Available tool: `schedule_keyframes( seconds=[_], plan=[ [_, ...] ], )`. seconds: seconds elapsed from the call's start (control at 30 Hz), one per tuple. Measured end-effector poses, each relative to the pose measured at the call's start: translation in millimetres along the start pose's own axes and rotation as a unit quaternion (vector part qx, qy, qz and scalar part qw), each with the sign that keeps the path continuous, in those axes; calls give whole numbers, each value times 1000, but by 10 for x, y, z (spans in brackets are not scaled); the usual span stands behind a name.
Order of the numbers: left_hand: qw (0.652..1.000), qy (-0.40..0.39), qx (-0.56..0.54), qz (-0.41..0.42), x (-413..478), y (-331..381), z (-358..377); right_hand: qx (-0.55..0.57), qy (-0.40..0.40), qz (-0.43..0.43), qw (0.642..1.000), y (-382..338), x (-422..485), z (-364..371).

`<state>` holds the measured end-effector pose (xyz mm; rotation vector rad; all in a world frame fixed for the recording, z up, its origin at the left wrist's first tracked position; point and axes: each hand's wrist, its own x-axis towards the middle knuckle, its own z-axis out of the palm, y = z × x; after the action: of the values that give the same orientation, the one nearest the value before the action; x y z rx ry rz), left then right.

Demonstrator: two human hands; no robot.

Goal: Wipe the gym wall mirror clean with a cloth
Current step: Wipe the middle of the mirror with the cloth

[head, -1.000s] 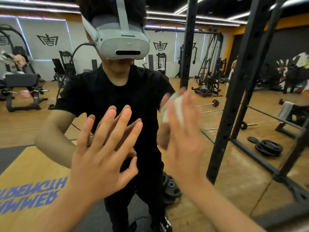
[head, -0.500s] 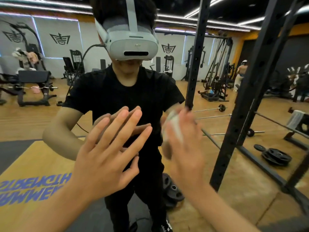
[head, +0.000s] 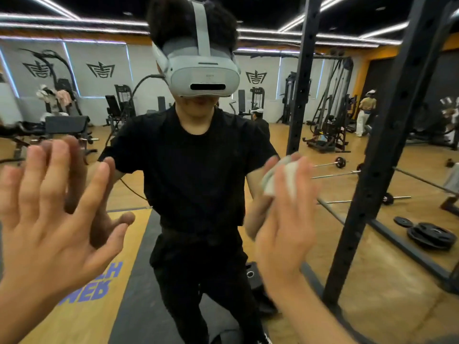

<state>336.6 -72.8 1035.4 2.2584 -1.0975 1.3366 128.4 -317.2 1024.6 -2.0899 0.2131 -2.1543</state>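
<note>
The wall mirror (head: 372, 244) fills the head view and reflects me in black clothes with a white headset. My left hand (head: 54, 214) lies flat against the glass at the left, fingers straight and spread, meeting its reflection. My right hand (head: 285, 219) presses a small white cloth (head: 280, 177) against the mirror at centre right with straight fingers. The cloth shows above and between the fingertips; most of it is hidden behind the hand.
A black power rack upright (head: 367, 184) rises just right of my right hand, with a second upright (head: 299, 78) reflected behind. Weight plates (head: 429, 235), barbells, benches and machines appear in the reflection. Another person (head: 363, 112) stands far back right.
The view has drawn closer to the mirror and shifted. My left hand has slid left and up on the glass. My right hand with the cloth has moved right.
</note>
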Motion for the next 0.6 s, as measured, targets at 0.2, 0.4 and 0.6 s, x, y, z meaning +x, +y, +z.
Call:
schedule_keyframes(
  seconds=[0.2,0.4,0.6],
  plan=[
    [978,158,64,117,31,155,-214,-103,-107,-231,961,68,-319,20],
    [978,155,82,113,16,122,-156,-68,-65,36,995,299,594,-136],
    [979,159,67,111,13,118,-181,-69,-126,-162,976,-744,-624,505]
  ],
)
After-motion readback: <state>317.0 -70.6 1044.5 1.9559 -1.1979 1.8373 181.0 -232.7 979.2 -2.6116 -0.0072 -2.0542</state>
